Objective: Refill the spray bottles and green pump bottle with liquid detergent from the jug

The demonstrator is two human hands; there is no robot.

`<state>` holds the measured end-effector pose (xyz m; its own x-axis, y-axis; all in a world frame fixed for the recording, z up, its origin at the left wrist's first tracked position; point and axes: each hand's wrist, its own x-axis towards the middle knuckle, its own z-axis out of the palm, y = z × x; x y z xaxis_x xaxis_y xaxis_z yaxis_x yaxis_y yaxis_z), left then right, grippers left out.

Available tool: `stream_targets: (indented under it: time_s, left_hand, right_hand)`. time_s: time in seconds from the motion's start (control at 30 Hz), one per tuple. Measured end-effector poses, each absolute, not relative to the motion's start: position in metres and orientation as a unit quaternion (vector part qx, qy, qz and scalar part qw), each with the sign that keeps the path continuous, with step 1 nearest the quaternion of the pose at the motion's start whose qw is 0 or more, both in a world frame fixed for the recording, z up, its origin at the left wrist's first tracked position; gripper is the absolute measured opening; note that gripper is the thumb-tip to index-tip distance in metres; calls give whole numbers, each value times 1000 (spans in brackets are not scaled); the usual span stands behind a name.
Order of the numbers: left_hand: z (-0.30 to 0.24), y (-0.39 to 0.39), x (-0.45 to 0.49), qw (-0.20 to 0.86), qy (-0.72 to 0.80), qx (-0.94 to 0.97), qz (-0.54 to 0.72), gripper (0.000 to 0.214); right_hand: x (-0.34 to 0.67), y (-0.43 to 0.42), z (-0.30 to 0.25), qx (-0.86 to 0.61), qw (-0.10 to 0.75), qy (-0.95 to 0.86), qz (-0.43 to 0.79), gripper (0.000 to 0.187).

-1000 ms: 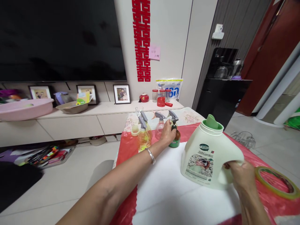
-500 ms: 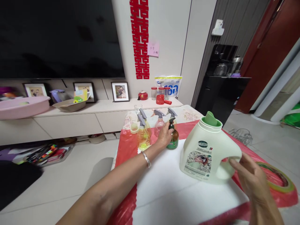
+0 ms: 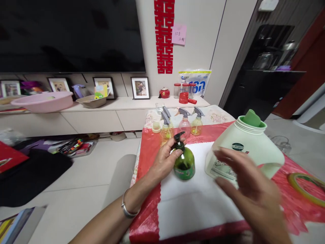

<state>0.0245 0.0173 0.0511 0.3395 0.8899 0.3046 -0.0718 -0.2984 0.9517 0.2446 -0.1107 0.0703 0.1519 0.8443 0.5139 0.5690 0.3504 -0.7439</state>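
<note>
My left hand [image 3: 166, 156] grips the black pump neck of a small round green pump bottle [image 3: 184, 165], which stands on the white cloth [image 3: 193, 203] near the table's left side. My right hand [image 3: 247, 189] hovers open with fingers spread, in front of a large pale green detergent jug [image 3: 250, 149] with a green cap, and touches nothing. The jug stands upright on the white cloth at the right.
Three spray bottles [image 3: 185, 123] and a small jar stand at the table's far end on the red cover [image 3: 152, 152]. A roll of tape [image 3: 307, 188] lies at the right. A low cabinet [image 3: 101, 117] with photo frames, a pink basin and jars runs along the wall.
My left hand has pulled the green pump bottle from the far spray bottles toward me onto the white cloth. My right hand let go of the jug's handle and now hovers open.
</note>
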Motion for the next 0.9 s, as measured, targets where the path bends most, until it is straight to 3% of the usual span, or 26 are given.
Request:
stream_targets:
  time_s: [0.13,0.27,0.63,0.9]
  left_hand:
    - [56,2,16,547,302,600,499,38]
    - [58,-3,13,578,295,555,520,37]
    - [57,3,19,577,356,479,558,40]
    - [50,-2,9,585,359,515,514,42]
  right_hand:
    - [186,-59,53,-527,439,-690,233,99]
    - [175,-42,31,-496,436,-665,349,119]
    - [168,-37,26,-506,426,-660,356,114]
    - [171,-37,28,-538,389,-665,342,110]
